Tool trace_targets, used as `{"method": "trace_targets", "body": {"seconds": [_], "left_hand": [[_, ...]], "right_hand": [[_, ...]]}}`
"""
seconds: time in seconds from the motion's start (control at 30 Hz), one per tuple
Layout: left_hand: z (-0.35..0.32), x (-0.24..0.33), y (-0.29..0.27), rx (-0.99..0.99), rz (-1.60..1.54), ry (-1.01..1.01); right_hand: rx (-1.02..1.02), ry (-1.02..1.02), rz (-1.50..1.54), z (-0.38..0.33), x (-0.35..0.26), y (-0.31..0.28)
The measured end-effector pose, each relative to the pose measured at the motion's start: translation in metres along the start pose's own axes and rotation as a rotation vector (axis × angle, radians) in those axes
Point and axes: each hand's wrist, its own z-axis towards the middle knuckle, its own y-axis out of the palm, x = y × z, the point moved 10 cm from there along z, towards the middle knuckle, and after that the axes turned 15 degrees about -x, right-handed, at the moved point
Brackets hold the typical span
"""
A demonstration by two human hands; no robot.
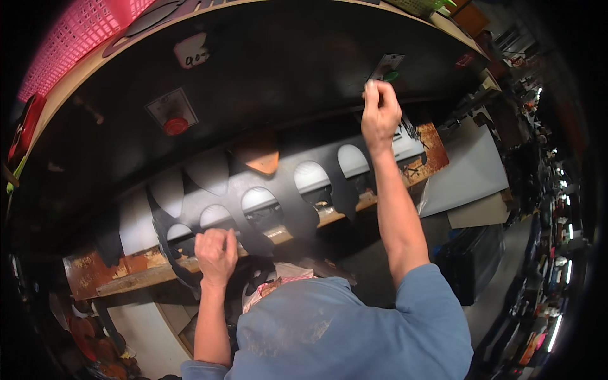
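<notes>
Now right hand near button

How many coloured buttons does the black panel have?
2: a red button on the left of the panel, and a green button farther right, above the right hand. The hand may hide more.

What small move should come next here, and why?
Probably ease the left hand back from the cut-out black sheet first: it appears at the sheet's near side, its grip unclear, while the right hand is raised close to the green button on the black panel.
</notes>
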Motion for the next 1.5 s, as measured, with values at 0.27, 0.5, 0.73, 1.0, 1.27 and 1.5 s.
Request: {"method": "trace_targets", "body": {"seconds": [0.27, 0.5, 0.73, 1.0, 1.27, 1.5], "left_hand": [[0.024, -0.016, -0.002, 0.082, -0.019, -0.151], [-0.006, -0.013, -0.004, 0.037, 0.134, -0.161], [-0.005, -0.031, 0.015, -0.096, 0.234, -0.194], [-0.005, -0.024, 0.012, -0.058, 0.194, -0.168], [-0.007, -0.025, 0.011, -0.195, 0.312, -0.214], [0.012, -0.001, 0.030, -0.711, -0.046, -0.136]], "right_hand": [[-0.126, -0.139, -0.093, -0.056, -0.018, -0.033], [-0.257, -0.364, -0.426, -0.184, -0.046, 0.029], [-0.368, -0.022, -0.213, -0.174, -0.001, 0.033], [-0.375, 0.134, -0.037, -0.177, 0.010, 0.032], [-0.194, 0.085, -0.110, -0.162, -0.032, 0.032], [-0.557, 0.111, 0.107, -0.135, -0.033, 0.176]]}}
